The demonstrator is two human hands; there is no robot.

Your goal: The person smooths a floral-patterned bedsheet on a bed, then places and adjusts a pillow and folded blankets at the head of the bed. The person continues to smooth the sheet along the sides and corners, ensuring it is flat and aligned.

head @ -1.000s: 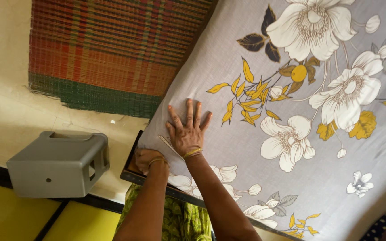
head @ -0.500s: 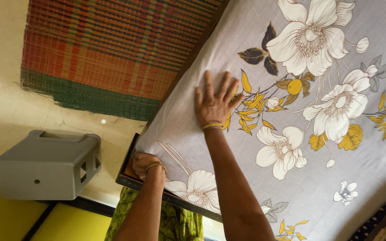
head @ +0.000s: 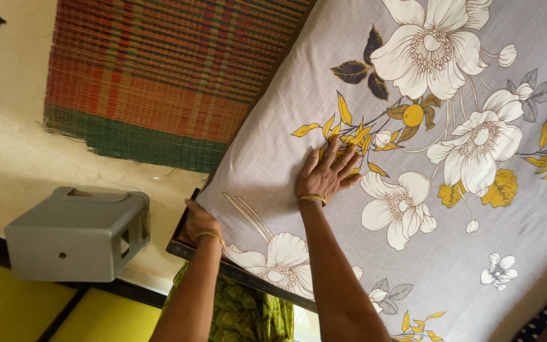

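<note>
A grey bedsheet point(head: 413, 253) printed with white flowers and yellow leaves covers the mattress. My right hand point(head: 327, 172) lies flat on the sheet with fingers spread, palm down near the yellow leaves. My left hand point(head: 199, 221) is at the corner of the mattress, its fingers tucked under the sheet's edge against the dark wooden bed frame point(head: 188, 251). What the left fingers grip is hidden.
A grey plastic stool point(head: 77, 233) stands on the pale floor left of the bed corner. A red and green woven mat point(head: 153, 82) lies on the floor beside the bed. My green patterned garment point(head: 242, 310) shows below the frame.
My right hand slid across the sheet from near the corner out towards the yellow leaves, then drew back a little. My left hand stayed at the mattress corner.
</note>
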